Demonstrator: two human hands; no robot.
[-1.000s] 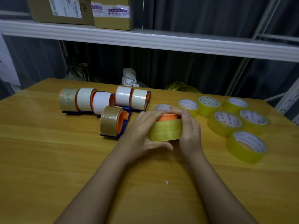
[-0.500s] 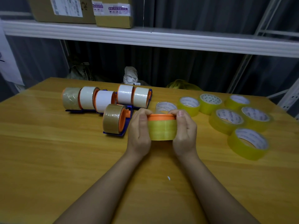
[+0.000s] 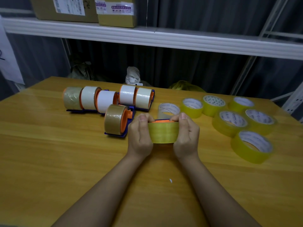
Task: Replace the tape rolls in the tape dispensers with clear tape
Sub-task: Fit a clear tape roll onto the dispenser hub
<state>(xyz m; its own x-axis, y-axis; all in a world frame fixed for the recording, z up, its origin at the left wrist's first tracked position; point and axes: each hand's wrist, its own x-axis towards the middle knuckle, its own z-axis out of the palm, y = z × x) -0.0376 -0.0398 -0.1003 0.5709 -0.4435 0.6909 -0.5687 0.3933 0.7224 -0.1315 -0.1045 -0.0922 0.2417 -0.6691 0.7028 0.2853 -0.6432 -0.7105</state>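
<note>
A yellowish clear tape roll (image 3: 164,132) sits around an orange dispenser hub, held above the wooden table (image 3: 49,161). My left hand (image 3: 140,135) grips its left side and my right hand (image 3: 186,134) grips its right side, thumbs on the top rim. A blue edge of the dispenser shows behind the roll; the rest is hidden. To the left stands a dispenser with a brown roll (image 3: 115,119). Behind it, a row of dispensers (image 3: 105,99) carries brown and white rolls. Several clear rolls (image 3: 231,122) lie flat at the right.
A nearly used-up roll core (image 3: 168,108) stands just behind my hands. A white shelf (image 3: 147,36) with cardboard boxes (image 3: 116,12) runs above the table's far edge. Bags lie behind the table. A metal rack post (image 3: 293,102) is at the far right.
Both hands lifted the roll and dispenser slightly and shifted their grip from over the top to the two sides, thumbs now on the rim.
</note>
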